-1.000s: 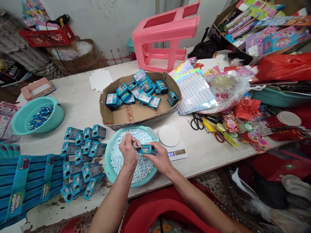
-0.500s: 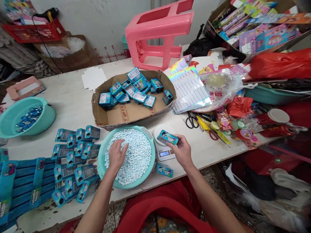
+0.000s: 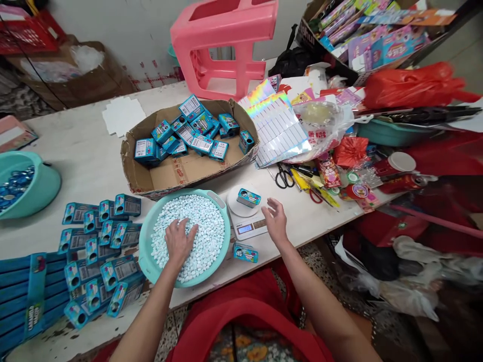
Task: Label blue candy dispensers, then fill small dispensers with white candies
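My left hand (image 3: 181,242) rests with spread fingers on the pale blue candies (image 3: 204,221) in a turquoise basin (image 3: 146,251). Just right of the white scale (image 3: 252,227), my right hand (image 3: 274,218) is open and holds nothing. A small blue box (image 3: 249,197) lies on the scale's round plate, apart from my fingers. Another blue box (image 3: 245,253) lies on the table in front of the scale. Behind the basin, a cardboard tray (image 3: 166,177) holds several blue boxes (image 3: 203,123).
Several blue boxes (image 3: 119,270) stand left of the basin, beside flat blue cartons (image 3: 15,296). Farther left is a second turquoise basin (image 3: 47,183). Scissors (image 3: 284,176), label sheets (image 3: 281,133) and a pink stool (image 3: 222,37) are behind and right.
My right hand has let go of the blue box, which now sits on the scale plate, and has opened beside it. My left hand stays in the candies. The view has shifted rightward.
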Available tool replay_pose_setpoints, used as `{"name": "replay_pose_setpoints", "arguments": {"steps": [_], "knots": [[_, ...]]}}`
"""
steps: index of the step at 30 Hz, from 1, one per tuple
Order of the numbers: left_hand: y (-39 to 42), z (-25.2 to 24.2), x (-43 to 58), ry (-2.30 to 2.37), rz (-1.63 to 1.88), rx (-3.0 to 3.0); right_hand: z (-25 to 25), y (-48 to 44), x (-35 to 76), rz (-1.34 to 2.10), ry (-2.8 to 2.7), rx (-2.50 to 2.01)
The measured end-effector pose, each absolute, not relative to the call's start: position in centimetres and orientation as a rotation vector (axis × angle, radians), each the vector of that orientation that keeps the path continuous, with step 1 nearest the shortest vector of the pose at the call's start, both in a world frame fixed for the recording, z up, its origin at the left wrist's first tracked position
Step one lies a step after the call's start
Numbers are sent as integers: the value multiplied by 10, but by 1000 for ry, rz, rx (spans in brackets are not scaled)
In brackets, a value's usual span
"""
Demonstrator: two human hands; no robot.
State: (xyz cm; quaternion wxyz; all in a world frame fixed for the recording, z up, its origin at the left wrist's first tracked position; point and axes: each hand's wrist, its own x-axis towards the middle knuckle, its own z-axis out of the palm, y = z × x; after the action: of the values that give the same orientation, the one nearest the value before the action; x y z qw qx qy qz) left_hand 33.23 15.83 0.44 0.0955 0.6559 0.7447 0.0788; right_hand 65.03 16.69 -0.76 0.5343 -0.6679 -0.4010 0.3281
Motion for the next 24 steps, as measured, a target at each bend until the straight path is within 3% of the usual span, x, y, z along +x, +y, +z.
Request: {"name": "replay_pose_setpoints", "arguments": {"steps": [8,19,24], "knots": [[172,16,337,2028,79,2195,-33,83,677,880,-777,-1808],[184,43,334,1957,658,2047,-23,112,674,914,-803,-1758],[178,40,333,1990,358,2066,-17,127,663,958,-856,-1722]]}}
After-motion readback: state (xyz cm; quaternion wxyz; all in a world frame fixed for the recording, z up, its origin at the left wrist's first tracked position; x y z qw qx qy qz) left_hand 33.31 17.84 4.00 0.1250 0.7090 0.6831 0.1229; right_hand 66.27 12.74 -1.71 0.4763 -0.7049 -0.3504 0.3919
